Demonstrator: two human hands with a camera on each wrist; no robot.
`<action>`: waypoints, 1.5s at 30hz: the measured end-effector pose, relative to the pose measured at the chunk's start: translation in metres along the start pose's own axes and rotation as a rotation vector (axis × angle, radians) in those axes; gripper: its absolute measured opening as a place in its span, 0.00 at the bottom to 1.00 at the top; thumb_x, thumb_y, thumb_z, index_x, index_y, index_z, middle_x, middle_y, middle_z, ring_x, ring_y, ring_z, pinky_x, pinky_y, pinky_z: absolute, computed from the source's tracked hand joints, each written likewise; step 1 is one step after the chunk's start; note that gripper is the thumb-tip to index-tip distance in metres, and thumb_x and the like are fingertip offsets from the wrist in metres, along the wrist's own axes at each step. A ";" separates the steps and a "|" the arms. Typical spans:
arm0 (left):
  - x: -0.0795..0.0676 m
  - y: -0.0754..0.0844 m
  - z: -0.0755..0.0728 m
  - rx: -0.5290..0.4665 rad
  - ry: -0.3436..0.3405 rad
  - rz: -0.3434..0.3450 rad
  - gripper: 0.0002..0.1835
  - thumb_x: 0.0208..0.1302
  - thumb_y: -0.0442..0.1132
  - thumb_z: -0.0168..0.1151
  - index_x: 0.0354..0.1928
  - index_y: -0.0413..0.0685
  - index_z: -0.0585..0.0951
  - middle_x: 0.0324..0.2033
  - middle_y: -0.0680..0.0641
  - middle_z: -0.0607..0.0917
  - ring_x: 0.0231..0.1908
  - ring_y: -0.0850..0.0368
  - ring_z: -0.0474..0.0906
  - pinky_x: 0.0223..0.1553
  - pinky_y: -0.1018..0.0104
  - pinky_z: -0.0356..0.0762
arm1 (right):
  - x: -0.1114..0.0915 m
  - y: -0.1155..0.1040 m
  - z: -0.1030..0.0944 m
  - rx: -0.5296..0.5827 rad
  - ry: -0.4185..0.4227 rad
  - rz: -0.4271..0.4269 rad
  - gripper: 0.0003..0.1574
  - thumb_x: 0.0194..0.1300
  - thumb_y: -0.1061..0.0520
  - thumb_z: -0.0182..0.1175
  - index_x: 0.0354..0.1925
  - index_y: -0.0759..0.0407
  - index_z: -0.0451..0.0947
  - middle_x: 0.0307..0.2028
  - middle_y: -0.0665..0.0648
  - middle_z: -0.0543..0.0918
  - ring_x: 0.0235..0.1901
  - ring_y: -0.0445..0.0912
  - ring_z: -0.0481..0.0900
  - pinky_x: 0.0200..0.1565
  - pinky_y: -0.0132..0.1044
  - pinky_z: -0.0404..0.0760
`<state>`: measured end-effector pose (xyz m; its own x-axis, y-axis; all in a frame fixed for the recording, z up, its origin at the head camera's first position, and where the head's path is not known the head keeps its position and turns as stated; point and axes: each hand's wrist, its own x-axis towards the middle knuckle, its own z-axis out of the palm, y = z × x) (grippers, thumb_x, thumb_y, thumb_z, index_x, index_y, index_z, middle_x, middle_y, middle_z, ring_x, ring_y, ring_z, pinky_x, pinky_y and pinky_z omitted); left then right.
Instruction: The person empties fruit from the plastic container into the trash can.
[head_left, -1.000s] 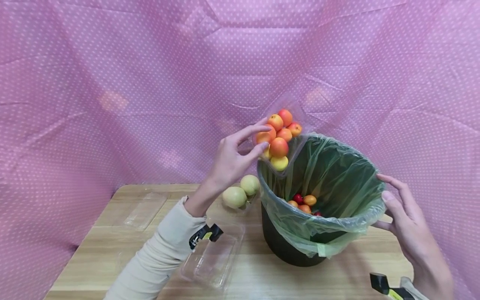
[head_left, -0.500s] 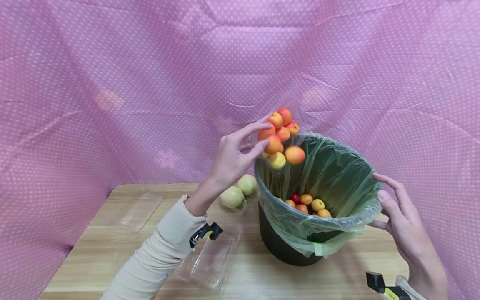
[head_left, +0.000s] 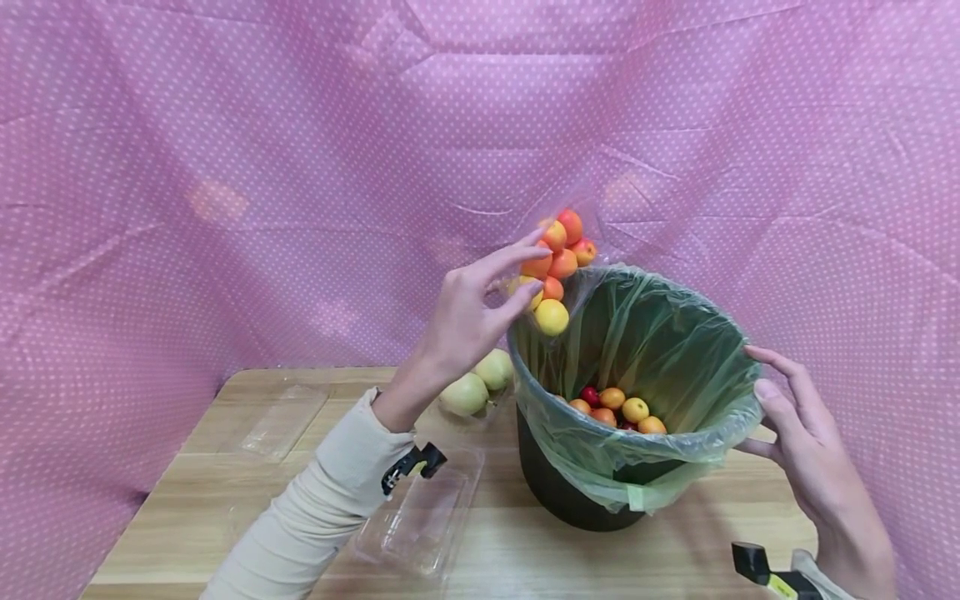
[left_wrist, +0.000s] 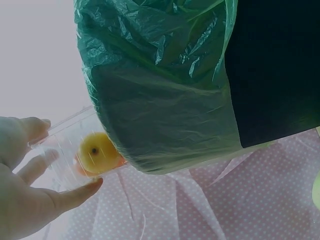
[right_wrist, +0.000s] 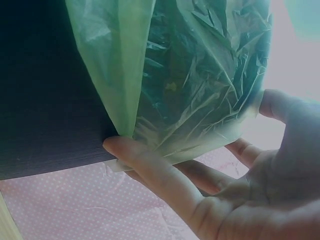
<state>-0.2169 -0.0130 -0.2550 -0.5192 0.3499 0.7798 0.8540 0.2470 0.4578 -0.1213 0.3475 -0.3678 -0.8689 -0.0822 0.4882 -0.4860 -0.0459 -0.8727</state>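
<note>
My left hand [head_left: 476, 304] grips a clear plastic tray [left_wrist: 70, 145] by its side, thumb and fingers spread along it. Tilted, the tray hangs over the left rim of a black trash bin [head_left: 551, 479]. Several orange-red and yellow fruits [head_left: 562, 263], apricot-like, lie in it. A green bag [head_left: 675, 333] lines the bin and folds over its rim. At the bottom sit several orange fruits [head_left: 635, 409] and a dark red one [head_left: 589, 396]. My right hand [head_left: 821, 467] holds the bin's right rim; in the right wrist view its fingers [right_wrist: 155, 172] lie against the bag-covered outside.
Two pale green round fruits [head_left: 465, 395] stand left of the bin, partly behind my left forearm. A clear plastic tray [head_left: 423, 521] lies in front on the wooden table [head_left: 172, 517], and another clear tray [head_left: 281, 421] farther left. A pink dotted cloth [head_left: 337, 167] hangs behind.
An orange fruit has dropped off the left-hand tray, and more orange and yellow fruits now lie in the bin. Both hands stay nearly in place.
</note>
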 end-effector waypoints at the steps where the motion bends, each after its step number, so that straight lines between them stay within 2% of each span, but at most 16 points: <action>1: 0.000 0.000 0.000 0.011 -0.001 0.007 0.18 0.68 0.30 0.67 0.59 0.42 0.83 0.66 0.47 0.79 0.63 0.61 0.77 0.51 0.58 0.85 | 0.000 0.000 0.000 -0.002 -0.001 -0.001 0.29 0.82 0.66 0.36 0.77 0.61 0.55 0.51 0.57 0.84 0.47 0.46 0.87 0.37 0.39 0.90; 2: 0.000 0.000 0.000 0.023 -0.002 0.015 0.18 0.68 0.30 0.67 0.59 0.42 0.83 0.66 0.47 0.79 0.62 0.62 0.77 0.48 0.60 0.84 | 0.000 0.000 0.000 -0.006 -0.002 -0.001 0.29 0.82 0.66 0.36 0.77 0.61 0.55 0.51 0.57 0.84 0.47 0.46 0.87 0.37 0.39 0.90; 3: 0.001 0.001 0.000 0.032 -0.003 0.026 0.18 0.68 0.29 0.67 0.59 0.42 0.83 0.66 0.47 0.79 0.63 0.62 0.76 0.49 0.61 0.83 | 0.000 0.000 0.000 -0.008 -0.003 -0.002 0.29 0.82 0.66 0.36 0.77 0.61 0.55 0.51 0.57 0.84 0.47 0.46 0.87 0.37 0.39 0.90; 4: 0.001 0.001 0.000 0.041 -0.002 0.037 0.18 0.68 0.30 0.67 0.59 0.42 0.83 0.66 0.47 0.79 0.57 0.62 0.80 0.45 0.64 0.83 | 0.000 0.000 0.000 -0.013 -0.003 -0.003 0.29 0.83 0.66 0.36 0.77 0.61 0.54 0.52 0.57 0.84 0.48 0.45 0.86 0.38 0.39 0.90; 5: 0.001 0.001 0.000 0.048 -0.002 0.049 0.18 0.68 0.30 0.68 0.59 0.42 0.83 0.66 0.47 0.79 0.57 0.62 0.80 0.43 0.64 0.82 | 0.001 0.000 0.000 -0.017 -0.004 -0.005 0.29 0.83 0.66 0.36 0.77 0.61 0.54 0.52 0.57 0.84 0.48 0.45 0.86 0.38 0.39 0.90; 8: 0.003 0.002 0.000 0.066 -0.004 0.085 0.18 0.67 0.29 0.68 0.59 0.41 0.84 0.65 0.45 0.80 0.58 0.60 0.81 0.46 0.65 0.80 | 0.001 -0.001 0.000 -0.027 -0.004 -0.005 0.30 0.83 0.66 0.36 0.78 0.60 0.54 0.54 0.57 0.83 0.50 0.45 0.86 0.38 0.38 0.90; 10: 0.004 0.002 0.001 0.077 -0.005 0.105 0.18 0.67 0.30 0.69 0.58 0.41 0.84 0.65 0.44 0.80 0.58 0.58 0.81 0.49 0.65 0.80 | 0.001 -0.001 0.000 -0.032 -0.002 -0.005 0.30 0.83 0.66 0.37 0.78 0.60 0.54 0.54 0.56 0.82 0.50 0.45 0.86 0.38 0.38 0.90; 11: 0.005 0.002 0.002 0.083 -0.007 0.114 0.18 0.66 0.29 0.69 0.58 0.41 0.84 0.65 0.44 0.80 0.64 0.57 0.76 0.56 0.64 0.78 | 0.001 -0.001 0.000 -0.031 0.000 -0.004 0.29 0.83 0.65 0.37 0.78 0.60 0.54 0.54 0.56 0.82 0.50 0.45 0.86 0.38 0.38 0.90; 12: 0.005 0.002 0.002 0.091 -0.009 0.120 0.18 0.66 0.29 0.69 0.58 0.41 0.84 0.65 0.43 0.80 0.64 0.56 0.76 0.61 0.64 0.77 | 0.001 -0.001 0.000 -0.030 0.002 -0.002 0.29 0.83 0.65 0.37 0.78 0.60 0.55 0.53 0.56 0.83 0.49 0.45 0.86 0.38 0.38 0.90; 15: 0.006 0.002 0.003 0.117 -0.021 0.139 0.18 0.66 0.30 0.69 0.58 0.40 0.84 0.65 0.43 0.79 0.65 0.54 0.75 0.71 0.63 0.68 | 0.000 -0.001 0.001 -0.024 0.007 0.001 0.29 0.83 0.65 0.37 0.77 0.60 0.55 0.52 0.56 0.83 0.48 0.45 0.86 0.38 0.38 0.90; 18: 0.007 0.003 0.004 0.144 -0.034 0.156 0.19 0.66 0.29 0.69 0.58 0.39 0.83 0.65 0.42 0.79 0.66 0.52 0.75 0.74 0.62 0.62 | 0.000 -0.001 0.001 -0.021 0.008 0.002 0.29 0.83 0.65 0.37 0.77 0.60 0.55 0.52 0.56 0.83 0.48 0.45 0.86 0.38 0.38 0.90; 25: 0.007 0.003 0.005 0.163 -0.039 0.169 0.19 0.65 0.29 0.70 0.58 0.40 0.84 0.64 0.42 0.81 0.62 0.50 0.78 0.72 0.58 0.67 | 0.001 -0.001 0.001 -0.012 0.002 -0.011 0.29 0.82 0.66 0.37 0.77 0.61 0.55 0.52 0.57 0.84 0.49 0.45 0.86 0.38 0.39 0.90; 28: 0.007 0.004 0.005 0.173 -0.046 0.166 0.19 0.66 0.30 0.69 0.58 0.40 0.84 0.64 0.42 0.80 0.62 0.50 0.79 0.71 0.60 0.67 | 0.001 -0.002 0.002 -0.011 0.007 -0.010 0.29 0.82 0.66 0.37 0.77 0.61 0.55 0.52 0.57 0.84 0.48 0.45 0.87 0.38 0.39 0.90; 34: 0.006 0.002 0.005 0.173 -0.040 0.181 0.19 0.65 0.29 0.69 0.58 0.39 0.84 0.65 0.41 0.80 0.64 0.50 0.77 0.72 0.59 0.66 | 0.001 -0.002 0.002 -0.023 0.009 0.003 0.29 0.82 0.65 0.38 0.77 0.60 0.55 0.53 0.55 0.83 0.48 0.45 0.86 0.37 0.39 0.90; 35: 0.007 0.002 0.005 0.167 -0.038 0.187 0.18 0.65 0.29 0.69 0.57 0.39 0.84 0.64 0.40 0.80 0.64 0.50 0.77 0.75 0.57 0.62 | 0.001 -0.002 0.002 -0.027 0.010 0.003 0.29 0.83 0.65 0.38 0.77 0.59 0.55 0.54 0.55 0.83 0.48 0.45 0.86 0.37 0.38 0.90; 45: 0.007 0.002 0.005 0.177 -0.054 0.214 0.19 0.66 0.28 0.68 0.59 0.39 0.83 0.66 0.40 0.78 0.64 0.51 0.77 0.76 0.61 0.57 | 0.001 -0.002 0.002 -0.035 0.018 0.005 0.29 0.83 0.65 0.38 0.77 0.59 0.55 0.54 0.55 0.83 0.48 0.44 0.86 0.37 0.38 0.90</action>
<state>-0.2186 -0.0055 -0.2507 -0.3330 0.4572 0.8247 0.9279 0.3146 0.2002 -0.1209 0.3453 -0.3660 -0.8727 -0.0645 0.4840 -0.4844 -0.0103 -0.8748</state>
